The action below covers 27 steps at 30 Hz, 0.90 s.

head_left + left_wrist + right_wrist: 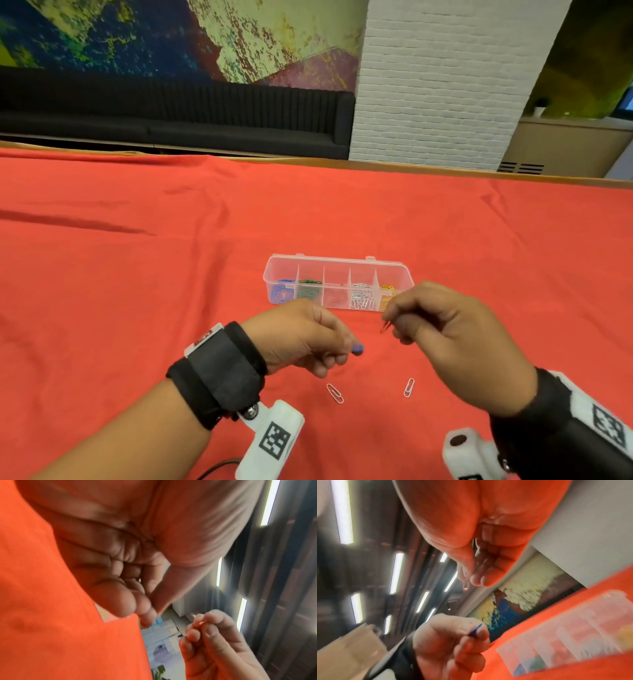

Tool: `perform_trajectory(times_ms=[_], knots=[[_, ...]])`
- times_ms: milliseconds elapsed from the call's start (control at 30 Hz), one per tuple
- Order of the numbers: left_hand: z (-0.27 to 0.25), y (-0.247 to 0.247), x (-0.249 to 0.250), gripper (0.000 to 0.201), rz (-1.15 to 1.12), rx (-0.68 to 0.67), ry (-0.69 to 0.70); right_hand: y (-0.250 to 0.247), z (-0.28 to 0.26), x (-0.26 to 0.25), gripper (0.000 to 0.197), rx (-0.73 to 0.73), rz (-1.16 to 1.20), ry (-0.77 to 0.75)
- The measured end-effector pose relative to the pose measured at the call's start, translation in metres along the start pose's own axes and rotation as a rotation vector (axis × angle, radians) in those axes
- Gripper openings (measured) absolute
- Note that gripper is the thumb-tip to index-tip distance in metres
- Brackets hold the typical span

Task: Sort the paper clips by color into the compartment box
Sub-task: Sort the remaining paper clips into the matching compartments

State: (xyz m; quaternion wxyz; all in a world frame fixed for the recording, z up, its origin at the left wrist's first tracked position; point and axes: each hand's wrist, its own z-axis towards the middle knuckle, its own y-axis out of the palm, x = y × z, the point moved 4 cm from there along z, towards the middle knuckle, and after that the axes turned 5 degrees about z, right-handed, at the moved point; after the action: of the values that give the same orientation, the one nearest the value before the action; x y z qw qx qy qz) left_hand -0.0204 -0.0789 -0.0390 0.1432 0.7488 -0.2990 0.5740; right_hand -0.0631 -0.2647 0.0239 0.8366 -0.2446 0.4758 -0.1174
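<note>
A clear compartment box (337, 263) lies on the red cloth, holding blue, green, red, white and yellow clips in separate sections from left to right. My left hand (346, 347) hovers in front of it and pinches a blue paper clip (358, 349), seen edge-on in the right wrist view (475, 630). My right hand (394, 323) pinches a red paper clip (384, 327) near the box's right end; the clip hangs from the fingers (466, 585). Two white paper clips (335, 393) (409, 387) lie on the cloth below the hands.
The red cloth (137, 291) covers the table to its far edge (411, 166). Behind stand a dark bench (171, 116) and a white brick pillar (438, 85). A cable (215, 469) lies near the front edge.
</note>
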Motion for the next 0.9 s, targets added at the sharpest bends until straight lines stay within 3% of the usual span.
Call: perform_trajectory(times_ms=[67, 133, 433, 633, 733, 833, 900], knots=[[0.003, -0.016, -0.003, 0.011, -0.012, 0.116, 0.001, -0.001, 0.02, 0.023, 0.024, 0.033, 0.159, 0.167], [0.005, -0.034, -0.007, 0.011, -0.031, 0.234, 0.008, 0.001, 0.046, 0.049, 0.019, 0.043, 0.139, 0.236], [0.004, -0.073, -0.019, 0.011, -0.086, 0.502, 0.028, 0.036, 0.142, 0.109, 0.01, 0.043, -0.153, 0.31], [0.007, -0.098, -0.02, 0.009, 0.042, 0.636, 0.014, 0.043, 0.144, 0.125, 0.011, -0.045, -0.218, 0.369], [0.017, -0.12, -0.008, 0.005, 0.154, 0.705, 0.03, 0.03, 0.132, 0.115, 0.009, -0.028, -0.233, 0.268], [0.032, -0.138, 0.006, 0.007, 0.287, 0.716, 0.021, 0.026, 0.1, 0.097, 0.007, -0.336, -0.303, 0.207], [0.037, -0.143, 0.016, 0.011, 0.652, 0.732, -0.026, 0.024, 0.068, 0.091, 0.012, -0.616, -0.412, 0.234]])
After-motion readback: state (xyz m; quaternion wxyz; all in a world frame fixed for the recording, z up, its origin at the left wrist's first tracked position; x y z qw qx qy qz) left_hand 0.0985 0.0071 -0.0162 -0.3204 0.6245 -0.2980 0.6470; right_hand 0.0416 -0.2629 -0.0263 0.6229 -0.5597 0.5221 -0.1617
